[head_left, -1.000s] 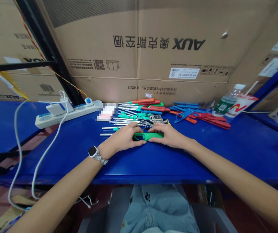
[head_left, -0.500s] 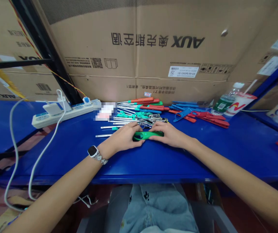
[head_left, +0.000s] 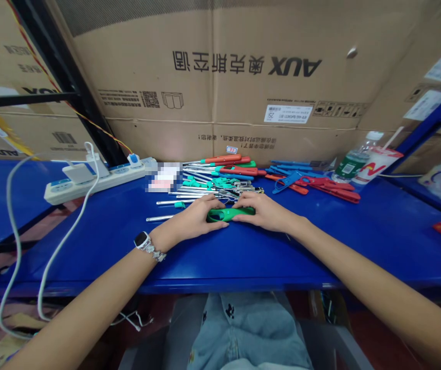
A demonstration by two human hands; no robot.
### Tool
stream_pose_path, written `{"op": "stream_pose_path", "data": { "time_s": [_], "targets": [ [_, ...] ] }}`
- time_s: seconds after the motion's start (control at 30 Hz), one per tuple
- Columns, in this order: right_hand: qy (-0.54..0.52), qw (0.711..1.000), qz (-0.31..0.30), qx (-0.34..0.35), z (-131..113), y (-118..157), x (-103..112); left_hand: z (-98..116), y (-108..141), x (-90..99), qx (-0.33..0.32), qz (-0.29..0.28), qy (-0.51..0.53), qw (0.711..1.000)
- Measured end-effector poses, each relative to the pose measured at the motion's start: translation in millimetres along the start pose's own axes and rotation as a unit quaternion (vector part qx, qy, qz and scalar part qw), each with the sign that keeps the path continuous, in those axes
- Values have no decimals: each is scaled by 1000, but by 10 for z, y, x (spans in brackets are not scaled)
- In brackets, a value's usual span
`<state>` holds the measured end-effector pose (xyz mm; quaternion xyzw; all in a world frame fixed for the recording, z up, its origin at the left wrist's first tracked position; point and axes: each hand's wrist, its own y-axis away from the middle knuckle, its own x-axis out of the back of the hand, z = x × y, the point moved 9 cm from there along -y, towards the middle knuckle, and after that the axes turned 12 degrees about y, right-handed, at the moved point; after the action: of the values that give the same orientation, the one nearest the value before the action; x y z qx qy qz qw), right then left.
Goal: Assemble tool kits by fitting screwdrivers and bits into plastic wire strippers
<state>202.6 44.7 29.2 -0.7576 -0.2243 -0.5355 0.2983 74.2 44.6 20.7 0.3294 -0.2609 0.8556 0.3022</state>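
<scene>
A green long-neck lighter (head_left: 226,214) lies sideways low over the blue table, held between both hands. My left hand (head_left: 199,216) is closed around its left end near the finger hole, and a metal tube (head_left: 159,219) sticks out to the left beyond that hand. With fingers and thumb, my right hand (head_left: 262,213) grips the other end. Just behind the hands lie several metal tubes (head_left: 189,195) with teal triggers (head_left: 197,181) and small metal parts. Assembled-looking red lighters (head_left: 224,159) rest at the back of this pile.
Blue handle halves (head_left: 290,180) and red handle halves (head_left: 330,189) lie to the right. Behind them stand a water bottle (head_left: 353,159) and a paper cup (head_left: 378,163) with a straw. A power strip (head_left: 100,180) with white cables sits at left. A cardboard sheet (head_left: 220,103) rises behind the table (head_left: 267,257).
The view has shifted slightly, moving everything a little to the left. Both hands keep their hold on the green lighter, with its finger hole turned slightly more into view.
</scene>
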Motion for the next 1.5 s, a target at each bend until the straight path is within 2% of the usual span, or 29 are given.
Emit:
{"op": "stream_pose_path", "data": {
  "time_s": [0.13, 0.27, 0.6, 0.8, 1.1, 1.3, 1.5],
  "targets": [
    [13, 1000, 3, 3, 5, 8, 4, 20, 42, 91, -3, 7, -7, 1000],
    [23, 1000, 2, 1, 32, 15, -2, -38, 63, 142, 28, -8, -27, 999],
    [6, 1000, 1, 9, 34, -13, 5, -34, 41, 98, 28, -15, -24, 999],
    [3, 1000, 5, 2, 59, -12, -3, 13, 28, 74, 13, 8, -47, 999],
    [52, 998, -36, -18, 35, -39, 27, 58, 29, 104, -3, 38, -74, 997],
    [63, 996, -56, -30, 42, -77, 37, 39, 29, 127, 23, 50, -113, 992],
    [134, 987, -86, -34, -133, -97, 82, 48, 57, 104, 37, 49, -111, 992]
  ]
}}
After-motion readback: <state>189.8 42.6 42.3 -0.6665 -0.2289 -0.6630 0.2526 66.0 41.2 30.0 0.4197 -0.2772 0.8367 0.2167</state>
